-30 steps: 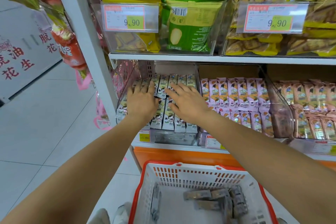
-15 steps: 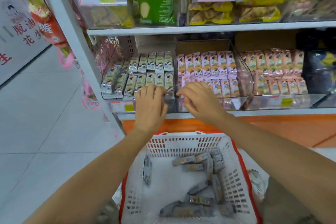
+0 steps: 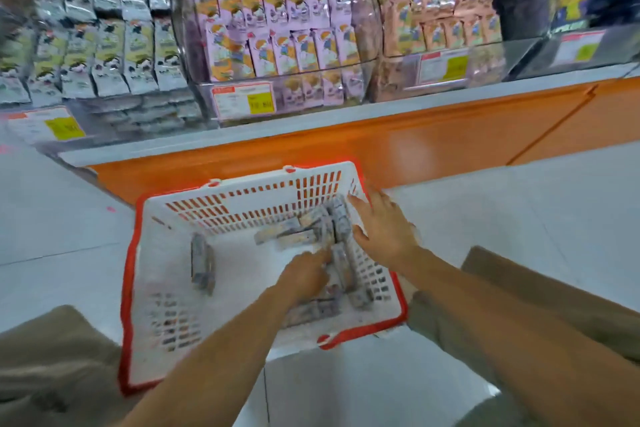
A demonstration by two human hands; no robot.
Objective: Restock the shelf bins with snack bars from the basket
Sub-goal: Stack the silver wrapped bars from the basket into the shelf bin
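Right hand (image 3: 384,229) spread, left hand (image 3: 304,276) in basket (image 3: 242,183).

White basket (image 3: 129,288) with red rim on floor (image 3: 52,218) under shelf (image 3: 311,118); silver snack bars (image 3: 311,232) piled at right side, lone bar (image 3: 202,262) left. Left hand (image 3: 304,279) down in pile, grip blurred. Right hand (image 3: 384,229) spread, fingers (image 3: 360,202) at right wall. Shelf bin (image 3: 104,55) of silver bars upper left, pink packs (image 3: 277,28) beside

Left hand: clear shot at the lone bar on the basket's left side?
Probably yes. The left hand is in the basket, the lone bar lies by itself on the bare basket floor with nothing on it, and the right hand is at the right wall.
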